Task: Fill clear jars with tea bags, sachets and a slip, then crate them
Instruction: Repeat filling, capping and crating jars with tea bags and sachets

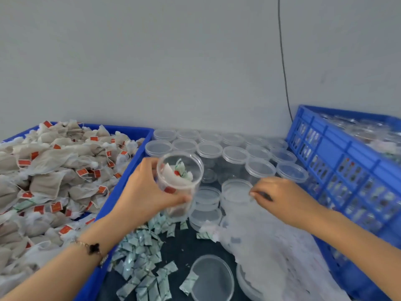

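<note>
Just above the scatter of sachets [143,257] on the dark table, the open jar [179,183] is held tilted, mouth toward the camera, and serves here as the landmark. It already carries tea bags, a green-and-white sachet and what looks like a folded white slip, so its filling seems close to finished; it has no lid yet and has not gone to a crate.

The left hand [144,192] grips this jar from its left side, fingers curled around the wall and the thumb across its front. Right of the jar, the right hand [282,198] reaches toward a stack of clear lids [235,190], its fingertips drawn together at the rim of the top one; whether they have actually pinched it or only touch it I cannot tell through the blur.

Behind the jar stand rows of empty jars [234,155], a good many, which suggests much filling remains. Left of the jar lies a blue tray [121,187] heaped with tea bags [54,177]. Far right of it, a blue crate [338,161] holds jars that appear packed. Below and right of the jar lie a crumpled plastic bag [271,246] and a loose lid [213,276].
</note>
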The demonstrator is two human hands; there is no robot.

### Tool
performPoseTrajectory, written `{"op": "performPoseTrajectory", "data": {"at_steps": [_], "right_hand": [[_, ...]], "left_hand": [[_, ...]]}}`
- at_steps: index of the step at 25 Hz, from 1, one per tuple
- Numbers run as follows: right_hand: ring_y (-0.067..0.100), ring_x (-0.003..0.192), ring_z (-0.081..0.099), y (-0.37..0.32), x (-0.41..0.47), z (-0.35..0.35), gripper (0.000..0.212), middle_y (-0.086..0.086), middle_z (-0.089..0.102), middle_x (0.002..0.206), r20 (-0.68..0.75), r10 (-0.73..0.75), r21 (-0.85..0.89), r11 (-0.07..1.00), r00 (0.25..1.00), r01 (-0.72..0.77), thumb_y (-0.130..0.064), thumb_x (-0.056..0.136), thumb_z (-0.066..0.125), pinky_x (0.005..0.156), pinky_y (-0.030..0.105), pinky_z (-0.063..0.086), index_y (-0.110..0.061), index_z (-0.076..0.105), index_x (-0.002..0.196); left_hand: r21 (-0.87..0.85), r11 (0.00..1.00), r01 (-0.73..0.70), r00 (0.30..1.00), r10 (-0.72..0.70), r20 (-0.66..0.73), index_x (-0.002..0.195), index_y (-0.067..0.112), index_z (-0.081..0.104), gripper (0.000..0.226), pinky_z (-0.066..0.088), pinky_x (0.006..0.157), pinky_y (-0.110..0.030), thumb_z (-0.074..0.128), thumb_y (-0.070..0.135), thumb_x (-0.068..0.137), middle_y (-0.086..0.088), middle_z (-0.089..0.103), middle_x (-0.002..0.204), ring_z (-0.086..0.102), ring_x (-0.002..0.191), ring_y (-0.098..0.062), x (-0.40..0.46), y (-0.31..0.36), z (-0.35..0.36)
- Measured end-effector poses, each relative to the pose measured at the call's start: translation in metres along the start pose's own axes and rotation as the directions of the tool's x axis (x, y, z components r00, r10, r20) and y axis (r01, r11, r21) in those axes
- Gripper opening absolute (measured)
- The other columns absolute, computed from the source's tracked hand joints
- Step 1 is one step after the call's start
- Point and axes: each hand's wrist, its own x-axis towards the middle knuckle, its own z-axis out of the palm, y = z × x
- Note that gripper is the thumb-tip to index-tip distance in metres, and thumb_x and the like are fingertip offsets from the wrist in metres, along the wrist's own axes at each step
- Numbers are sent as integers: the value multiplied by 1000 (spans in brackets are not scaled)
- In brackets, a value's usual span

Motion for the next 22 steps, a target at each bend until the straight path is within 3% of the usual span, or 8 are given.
{"op": "performPoseTrajectory", "data": {"at_steps": [4,6,8,11,15,18,20,22], "right_hand": [[19,97,60,46,-30,16,25,-1,64,103,129,236,-82,970,963,-227,-24,96,43,84,36,48,-17,67,101],[23,115,53,65,-44,34,32,4,55,128,249,332,-83,943,910,-321,-19,97,42,95,35,44,-19,57,125],[21,135,35,76,-59,58,48,5,31,151,383,323,-25,940,865,-340,-19,97,43,109,29,30,-16,36,144],[16,145,12,78,-75,83,57,4,4,160,431,293,-19,949,853,-316,-31,100,39,114,27,15,-17,18,151],[22,147,0,75,-88,99,64,9,-6,159,390,334,-122,942,858,-312,-48,98,35,116,39,17,-18,14,151],[25,143,18,68,-98,99,63,10,12,157,216,378,-100,926,901,-364,-45,99,34,109,40,29,-24,9,152],[22,123,44,67,-106,98,56,6,45,137,69,465,-29,885,883,-464,-45,97,36,91,33,42,-19,24,145],[18,113,48,64,-116,98,52,-1,52,125,112,446,-77,895,888,-439,-55,93,39,84,30,45,-19,41,130]], "left_hand": [[2,1000,-12,1000,12,-3,111,34,44,92,42,73,-14,84,63,34,20,57,107,54,96,7,-5,29,15],[-23,1000,-3,1000,4,19,106,39,45,87,42,72,-15,85,63,33,19,57,107,55,95,7,-11,43,27],[-41,999,0,999,2,46,98,44,43,78,42,71,-14,84,61,34,19,57,105,55,92,7,-19,58,44],[-65,998,-18,996,23,86,96,45,42,77,46,76,-17,85,58,33,19,57,105,56,96,4,-30,78,75],[-102,994,-26,986,42,161,99,45,42,79,47,83,-19,86,56,34,19,56,109,55,102,5,-42,95,103],[-99,995,-32,979,51,198,99,48,41,79,42,73,-11,84,60,33,23,54,109,52,99,12,-49,101,110],[-84,996,-34,977,51,206,99,51,40,82,42,73,-11,82,65,31,24,53,110,51,100,13,-54,101,109],[-64,997,-38,977,50,206,101,51,39,84,42,77,-12,80,69,30,25,52,112,51,103,10,-57,100,106]]}}
